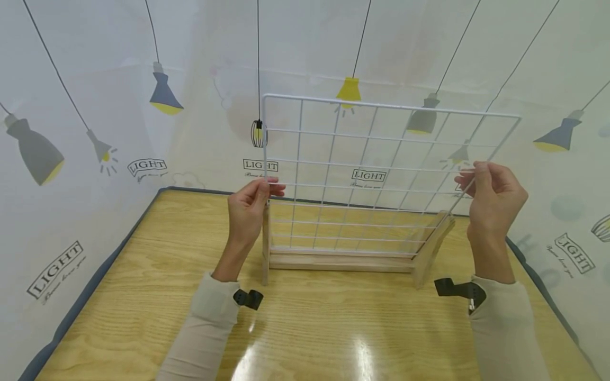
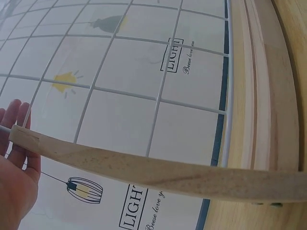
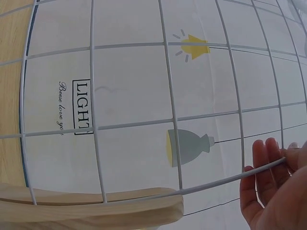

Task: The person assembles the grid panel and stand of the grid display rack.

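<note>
A white wire grid panel (image 1: 376,106) stands upright, leaning back, in a pale wooden stand (image 1: 343,262) with a low crossbar and two side posts. My left hand (image 1: 248,211) pinches the panel's left edge wire near the top of the left post (image 2: 144,167). Higher up on the opposite side, my right hand (image 1: 498,203) pinches the right edge wire between thumb and fingers. In the right wrist view that grip sits beyond the rounded end of the right post (image 3: 124,211). The panel's bottom wire runs close along the crossbar.
The stand is on a glossy wood-grain table (image 1: 333,323). White sheeting (image 1: 200,121) printed with hanging lamps and LIGHT labels rises behind and at both sides, with a dark blue edge along the table. Black straps (image 1: 248,299) circle both wrists.
</note>
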### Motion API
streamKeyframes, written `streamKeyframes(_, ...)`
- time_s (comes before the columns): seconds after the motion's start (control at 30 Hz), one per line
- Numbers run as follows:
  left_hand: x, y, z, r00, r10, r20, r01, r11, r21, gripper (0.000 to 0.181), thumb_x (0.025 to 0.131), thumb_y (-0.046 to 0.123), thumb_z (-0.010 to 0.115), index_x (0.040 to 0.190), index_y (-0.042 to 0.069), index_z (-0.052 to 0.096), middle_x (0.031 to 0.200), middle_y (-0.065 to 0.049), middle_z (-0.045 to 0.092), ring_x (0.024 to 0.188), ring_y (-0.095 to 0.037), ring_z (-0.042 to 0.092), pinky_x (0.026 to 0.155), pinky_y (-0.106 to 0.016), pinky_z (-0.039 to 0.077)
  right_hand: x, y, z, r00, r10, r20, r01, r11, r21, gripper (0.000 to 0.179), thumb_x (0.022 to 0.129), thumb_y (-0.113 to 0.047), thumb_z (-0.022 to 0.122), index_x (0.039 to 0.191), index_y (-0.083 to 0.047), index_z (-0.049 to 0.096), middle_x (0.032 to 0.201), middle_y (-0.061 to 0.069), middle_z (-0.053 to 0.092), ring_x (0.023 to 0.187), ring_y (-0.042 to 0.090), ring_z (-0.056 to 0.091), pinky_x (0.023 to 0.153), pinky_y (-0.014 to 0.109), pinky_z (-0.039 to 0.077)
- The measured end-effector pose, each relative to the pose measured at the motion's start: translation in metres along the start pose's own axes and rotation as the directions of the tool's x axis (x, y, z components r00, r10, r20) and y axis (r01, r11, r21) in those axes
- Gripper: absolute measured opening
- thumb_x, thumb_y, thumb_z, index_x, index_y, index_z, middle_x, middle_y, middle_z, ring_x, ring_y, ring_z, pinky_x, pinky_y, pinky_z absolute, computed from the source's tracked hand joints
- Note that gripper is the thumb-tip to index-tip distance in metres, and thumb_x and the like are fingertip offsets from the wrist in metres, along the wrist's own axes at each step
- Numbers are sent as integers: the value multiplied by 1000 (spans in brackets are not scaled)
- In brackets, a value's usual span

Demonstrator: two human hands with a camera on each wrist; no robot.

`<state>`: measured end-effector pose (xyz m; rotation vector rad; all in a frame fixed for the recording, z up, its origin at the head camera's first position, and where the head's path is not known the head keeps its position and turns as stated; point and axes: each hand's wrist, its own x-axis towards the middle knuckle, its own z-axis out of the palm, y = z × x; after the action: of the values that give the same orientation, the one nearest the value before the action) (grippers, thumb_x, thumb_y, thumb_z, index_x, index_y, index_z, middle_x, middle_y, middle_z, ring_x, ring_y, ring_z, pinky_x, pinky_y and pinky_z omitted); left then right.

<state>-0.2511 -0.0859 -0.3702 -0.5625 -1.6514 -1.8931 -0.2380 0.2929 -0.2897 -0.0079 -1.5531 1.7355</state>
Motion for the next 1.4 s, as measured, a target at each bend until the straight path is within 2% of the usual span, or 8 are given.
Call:
streamKeyframes(0.33, 1, 2, 0, 1000, -16, 1, 16, 1000, 7, 27, 103, 8, 51, 109, -13, 67, 97, -33, 69, 83, -9, 72, 81, -26, 57, 0, 1, -1, 1000, 0, 9, 0, 1000, 6, 21, 91, -17, 73, 99, 2, 73, 79, 5, 72, 65, 14, 69, 70, 19, 56)
streamKeyframes(0.83, 2, 0, 0, 1000, 22, 9, -22, 1000, -7, 33, 103, 16, 53, 109, -13, 67, 96, -32, 70, 83, -11, 72, 88, -29, 56, -1, 3, -2, 1000, 5, 11, -5, 1000, 24, 17, 92, -14, 72, 98, 1, 73, 75, 6, 72, 62, 16, 67, 66, 21, 56)
streamKeyframes(1.1, 0, -2, 1, 1000, 2, -2, -2, 1000, 11, 28, 103, 10, 52, 109, -14, 66, 97, -32, 70, 83, -9, 72, 89, -29, 56, -4, 5, -3, 1000, 20, 8, -20, 999, 28, 20, 92, -15, 72, 98, 3, 72, 75, 6, 72, 61, 15, 66, 64, 20, 56)
streamKeyframes(1.4, -1, -3, 2, 1000, 0, -2, 0, 1000, 28, 28, 103, 10, 51, 109, -13, 67, 97, -32, 70, 86, -8, 71, 93, -28, 54, -5, 7, -5, 1000, -4, 11, 4, 1000, 26, 20, 92, -15, 72, 99, 4, 72, 74, 6, 72, 60, 15, 66, 65, 20, 57)
